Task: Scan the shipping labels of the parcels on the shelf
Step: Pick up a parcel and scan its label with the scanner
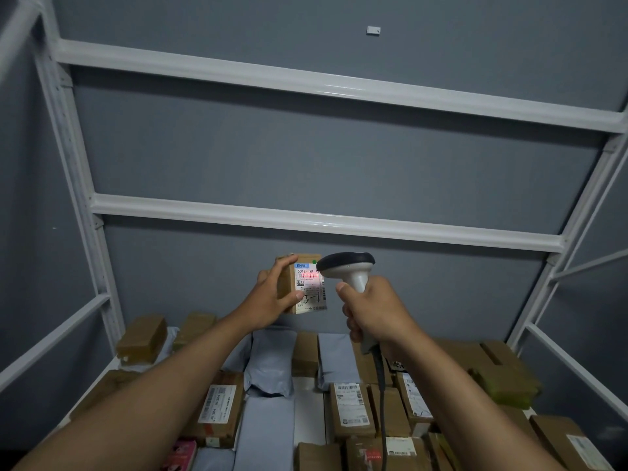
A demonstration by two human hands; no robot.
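Note:
My left hand (272,294) holds a small brown cardboard parcel (285,287) upright above the shelf, fingers over its top and thumb on its front. Its white shipping label (309,287) faces me, and a red scan line glows across the barcode. My right hand (370,311) grips the handle of a grey handheld barcode scanner (350,266), whose dark head points at the label from the right. The scanner's cable (382,402) hangs down below my wrist.
The shelf below holds several brown boxes, such as a labelled one (351,411), and grey poly mailers (272,362). White metal beams (323,226) cross above, with uprights at the left (85,215) and right (577,232). A grey wall stands behind.

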